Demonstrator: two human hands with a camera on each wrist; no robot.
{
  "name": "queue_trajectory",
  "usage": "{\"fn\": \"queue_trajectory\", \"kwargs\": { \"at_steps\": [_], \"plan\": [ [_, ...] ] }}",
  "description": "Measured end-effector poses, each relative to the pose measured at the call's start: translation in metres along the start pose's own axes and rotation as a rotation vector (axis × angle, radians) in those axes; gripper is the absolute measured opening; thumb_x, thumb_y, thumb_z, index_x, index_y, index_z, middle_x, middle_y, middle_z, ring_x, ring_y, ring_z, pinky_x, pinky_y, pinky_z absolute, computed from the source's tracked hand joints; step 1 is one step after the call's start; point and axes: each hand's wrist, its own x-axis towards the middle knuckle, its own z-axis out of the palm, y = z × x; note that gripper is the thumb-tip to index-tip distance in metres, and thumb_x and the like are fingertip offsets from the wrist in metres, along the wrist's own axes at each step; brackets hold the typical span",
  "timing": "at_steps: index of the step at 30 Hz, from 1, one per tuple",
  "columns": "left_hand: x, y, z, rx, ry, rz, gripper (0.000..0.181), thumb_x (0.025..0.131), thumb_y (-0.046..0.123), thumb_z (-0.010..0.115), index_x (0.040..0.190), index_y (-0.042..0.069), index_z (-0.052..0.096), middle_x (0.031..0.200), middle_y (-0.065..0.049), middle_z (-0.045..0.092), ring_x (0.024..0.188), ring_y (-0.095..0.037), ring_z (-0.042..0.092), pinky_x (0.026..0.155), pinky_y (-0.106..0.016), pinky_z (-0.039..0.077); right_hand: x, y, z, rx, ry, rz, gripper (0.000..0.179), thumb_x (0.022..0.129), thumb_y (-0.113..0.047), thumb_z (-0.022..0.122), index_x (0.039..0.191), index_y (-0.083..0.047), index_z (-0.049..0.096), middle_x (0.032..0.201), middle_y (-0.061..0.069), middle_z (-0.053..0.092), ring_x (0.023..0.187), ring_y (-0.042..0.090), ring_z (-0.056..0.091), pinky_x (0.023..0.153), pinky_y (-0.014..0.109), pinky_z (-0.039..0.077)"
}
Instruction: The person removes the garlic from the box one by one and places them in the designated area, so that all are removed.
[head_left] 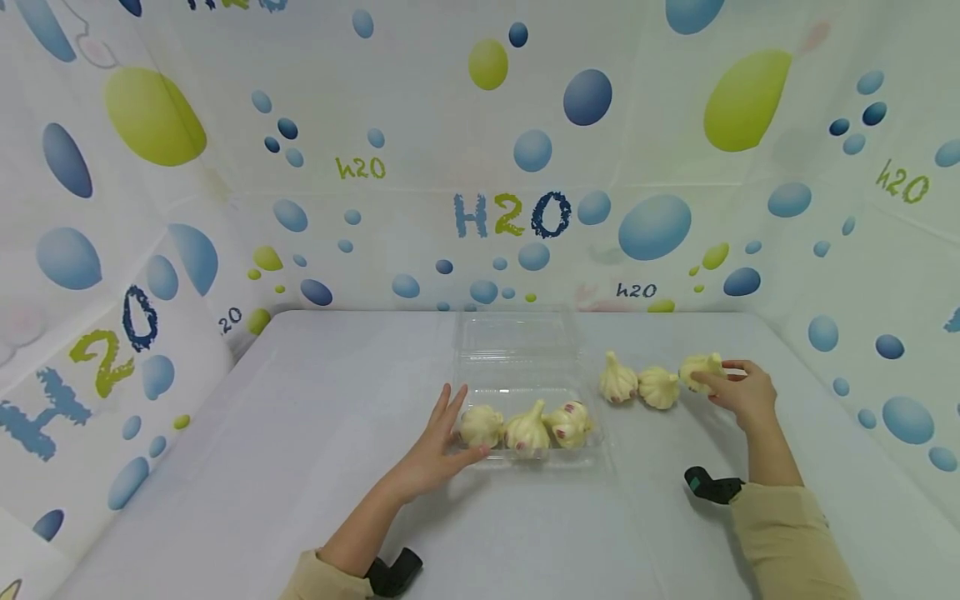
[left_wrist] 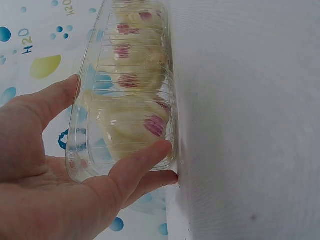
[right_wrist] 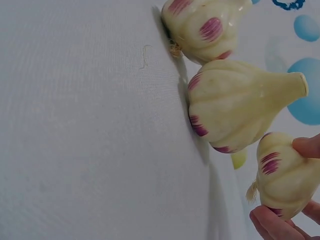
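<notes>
My left hand (head_left: pixel 437 450) grips the left end of a clear plastic container (left_wrist: pixel 82 150), with fingertips at its rim and on its wall. Inside it lie three garlic bulbs in a row: a left bulb (head_left: pixel 481 426), a middle bulb (head_left: pixel 527 432) and a right bulb (head_left: pixel 570 424). To the right, my right hand (head_left: pixel 746 394) pinches another garlic bulb (right_wrist: pixel 285 177), cream with purple streaks, between thumb and fingers. Beside it on the table are two more bulbs, a nearer one (head_left: pixel 659 388) and one with an upright stem (head_left: pixel 618 379).
The container's hinged lid (head_left: pixel 517 333) lies folded back behind it. A white cloth (head_left: pixel 300 450) covers the table. Behind and at the sides hangs a curtain (head_left: pixel 420 100) printed with blue and green drops. Black wrist devices (head_left: pixel 708 486) sit by both sleeves.
</notes>
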Motion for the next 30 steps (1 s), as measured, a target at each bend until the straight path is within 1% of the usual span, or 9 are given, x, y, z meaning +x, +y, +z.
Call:
{"fn": "queue_trajectory", "kwargs": {
  "at_steps": [5, 12, 16, 19, 21, 23, 26, 28, 30],
  "plan": [
    [0.001, -0.001, 0.001, -0.016, -0.009, -0.001, 0.089, 0.083, 0.031, 0.068, 0.148, 0.022, 0.009, 0.152, -0.011, -0.012, 0.135, -0.039, 0.012, 0.101, -0.056, 0.025, 0.002, 0.006, 0.000, -0.042, -0.034, 0.017, 0.080, 0.080, -0.036, 0.068, 0.133, 0.010, 0.030, 0.125, 0.032, 0.036, 0.061, 0.006, 0.060, 0.060, 0.021, 0.051],
    [0.000, 0.000, 0.002, -0.013, -0.007, -0.003, 0.089, 0.082, 0.032, 0.069, 0.148, 0.022, 0.010, 0.152, -0.011, -0.011, 0.136, -0.037, 0.011, 0.101, -0.055, 0.027, 0.002, 0.010, 0.000, -0.100, -0.066, 0.044, 0.074, 0.081, -0.031, 0.068, 0.129, 0.013, 0.032, 0.116, 0.032, 0.039, 0.063, 0.011, 0.058, 0.059, 0.023, 0.051],
    [0.000, -0.001, 0.001, -0.018, -0.012, 0.006, 0.089, 0.083, 0.033, 0.068, 0.148, 0.022, 0.008, 0.151, -0.011, -0.012, 0.136, -0.037, 0.012, 0.100, -0.052, 0.029, 0.001, 0.009, 0.001, -0.136, -0.068, 0.037, 0.074, 0.080, -0.031, 0.068, 0.129, 0.012, 0.033, 0.118, 0.032, 0.039, 0.066, 0.014, 0.057, 0.059, 0.023, 0.051],
    [0.000, -0.001, 0.000, -0.022, -0.015, 0.012, 0.090, 0.083, 0.033, 0.068, 0.148, 0.022, 0.008, 0.151, -0.012, -0.013, 0.135, -0.037, 0.014, 0.100, -0.051, 0.030, 0.000, 0.008, 0.002, -0.183, -0.065, 0.009, 0.075, 0.079, -0.033, 0.069, 0.129, 0.012, 0.035, 0.121, 0.034, 0.038, 0.075, 0.021, 0.057, 0.060, 0.024, 0.050],
    [0.000, 0.000, 0.000, -0.023, -0.016, 0.011, 0.090, 0.083, 0.033, 0.068, 0.148, 0.022, 0.007, 0.151, -0.011, -0.013, 0.136, -0.037, 0.013, 0.100, -0.050, 0.030, 0.000, 0.007, 0.002, -0.215, -0.060, -0.013, 0.075, 0.079, -0.034, 0.069, 0.129, 0.011, 0.036, 0.123, 0.035, 0.037, 0.083, 0.028, 0.056, 0.063, 0.027, 0.049],
    [0.000, 0.000, 0.000, -0.022, -0.016, 0.008, 0.090, 0.083, 0.033, 0.068, 0.148, 0.022, 0.007, 0.151, -0.010, -0.013, 0.135, -0.037, 0.014, 0.100, -0.050, 0.030, -0.002, 0.006, 0.002, -0.238, -0.057, -0.025, 0.077, 0.078, -0.035, 0.070, 0.130, 0.010, 0.036, 0.125, 0.035, 0.037, 0.092, 0.036, 0.053, 0.067, 0.032, 0.048],
    [0.000, 0.001, -0.001, -0.021, -0.015, 0.004, 0.090, 0.083, 0.032, 0.068, 0.148, 0.022, 0.007, 0.152, -0.009, -0.013, 0.135, -0.037, 0.015, 0.100, -0.050, 0.030, -0.004, 0.004, 0.003, -0.245, -0.056, -0.034, 0.080, 0.077, -0.036, 0.071, 0.133, 0.008, 0.034, 0.127, 0.035, 0.036, 0.104, 0.043, 0.045, 0.077, 0.043, 0.046],
    [0.000, 0.001, -0.001, -0.023, -0.012, 0.007, 0.089, 0.083, 0.032, 0.068, 0.148, 0.021, 0.008, 0.151, -0.010, -0.013, 0.135, -0.038, 0.015, 0.100, -0.051, 0.031, -0.005, 0.002, 0.002, -0.245, -0.057, -0.040, 0.083, 0.077, -0.038, 0.071, 0.134, 0.008, 0.033, 0.129, 0.035, 0.035, 0.109, 0.046, 0.040, 0.083, 0.049, 0.042],
    [0.000, 0.001, -0.001, -0.027, -0.010, 0.008, 0.089, 0.083, 0.031, 0.068, 0.148, 0.020, 0.008, 0.151, -0.011, -0.012, 0.135, -0.038, 0.012, 0.100, -0.051, 0.030, -0.006, -0.001, 0.002, -0.239, -0.048, -0.045, 0.084, 0.077, -0.040, 0.071, 0.135, 0.006, 0.032, 0.131, 0.035, 0.034, 0.114, 0.048, 0.036, 0.087, 0.053, 0.040]
  ]
}}
